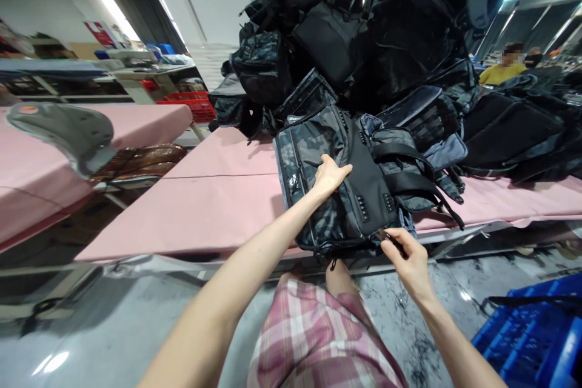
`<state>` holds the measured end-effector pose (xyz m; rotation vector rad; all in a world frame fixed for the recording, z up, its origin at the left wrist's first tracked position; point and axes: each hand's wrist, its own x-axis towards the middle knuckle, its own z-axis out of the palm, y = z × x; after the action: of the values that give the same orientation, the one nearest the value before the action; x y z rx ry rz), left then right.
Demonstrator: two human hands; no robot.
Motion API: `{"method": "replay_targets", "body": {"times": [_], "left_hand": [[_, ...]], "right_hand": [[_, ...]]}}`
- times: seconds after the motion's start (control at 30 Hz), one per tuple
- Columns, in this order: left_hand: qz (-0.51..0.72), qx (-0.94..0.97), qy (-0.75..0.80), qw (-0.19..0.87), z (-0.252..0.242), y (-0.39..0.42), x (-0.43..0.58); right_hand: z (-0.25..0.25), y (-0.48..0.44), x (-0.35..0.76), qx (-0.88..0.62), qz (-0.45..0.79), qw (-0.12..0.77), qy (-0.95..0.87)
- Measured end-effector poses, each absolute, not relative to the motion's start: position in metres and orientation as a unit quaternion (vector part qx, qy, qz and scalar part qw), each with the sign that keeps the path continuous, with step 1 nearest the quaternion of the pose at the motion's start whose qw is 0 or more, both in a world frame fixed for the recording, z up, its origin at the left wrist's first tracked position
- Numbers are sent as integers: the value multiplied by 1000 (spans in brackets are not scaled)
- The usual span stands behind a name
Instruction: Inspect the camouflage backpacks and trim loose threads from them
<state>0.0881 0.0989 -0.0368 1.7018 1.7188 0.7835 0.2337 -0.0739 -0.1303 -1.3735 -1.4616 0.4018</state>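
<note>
Left hand (333,177) in the head view: placed on the upper face of a camouflage-patterned backpack (330,127), thumb set wide of the fingers. Right hand (404,250): thumb and fingers closed around a small dark piece (395,244) at the near right corner of the backpack; whether this piece is attached to the bag cannot be told.

Location of backpack: lying on the pink worktop (218,206), at the near edge, directly in front of the wearer. Its black straps (404,182) extend to the right.

Markings: pale lettering (293,181) is present on the left part of the backpack, beside a zip (297,160); it is too small to read. A red and white sign (100,34) stands in the left background; its text is likewise illegible. An orange mark appears on the backrest of the grey chair (63,130), left of the worktop.

Surroundings: a heap of dark bags (336,42) is piled behind the backpack. A blue crate (531,333) is at lower right. A person in a yellow top (495,75) is in the right background.
</note>
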Motion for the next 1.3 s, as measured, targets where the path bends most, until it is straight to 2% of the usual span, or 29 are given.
{"method": "replay_targets", "body": {"times": [0.13,0.47,1.3], "left_hand": [[291,642,646,294,-39,99,87],[278,652,646,283,-46,102,86],[292,650,642,284,-50,105,85]], "right_hand": [[-124,-80,238,-612,62,442,-653],[-121,-75,236,-561,-98,390,-724],[-102,-62,250,-458,-220,307,-805]]}}
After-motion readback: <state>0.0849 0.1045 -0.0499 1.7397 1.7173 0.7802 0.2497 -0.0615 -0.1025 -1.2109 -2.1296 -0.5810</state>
